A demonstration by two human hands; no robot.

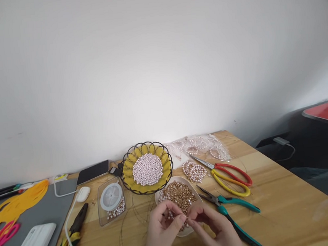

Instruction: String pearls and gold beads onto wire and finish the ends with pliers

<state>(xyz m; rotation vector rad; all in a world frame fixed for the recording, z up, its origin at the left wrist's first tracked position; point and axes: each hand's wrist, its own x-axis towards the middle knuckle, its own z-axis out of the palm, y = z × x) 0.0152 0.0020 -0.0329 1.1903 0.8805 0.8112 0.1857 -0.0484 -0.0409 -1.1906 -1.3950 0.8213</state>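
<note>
My left hand (164,229) and my right hand (215,229) meet over the near edge of a white dish (156,195). Thumb and forefinger are pinched together on each hand, and the fingertips almost touch. Whatever sits between them is too small to make out. The dish holds many small gold beads (182,195) and some pinkish pearl beads, partly covered by my fingers. Loops of thin wire or line (121,234) lie on the table left of my left hand. Teal-handled pliers (228,200) rest close to my right hand, jaws toward the dish.
Behind the dish stands a yellow basket (127,168) of pearl beads. Beaded strands (194,172) and red-and-yellow scissors (231,174) lie to the right. On the left are a clear box with a spool (111,197), a phone (93,172), more pliers (73,236) and a white cable (66,227).
</note>
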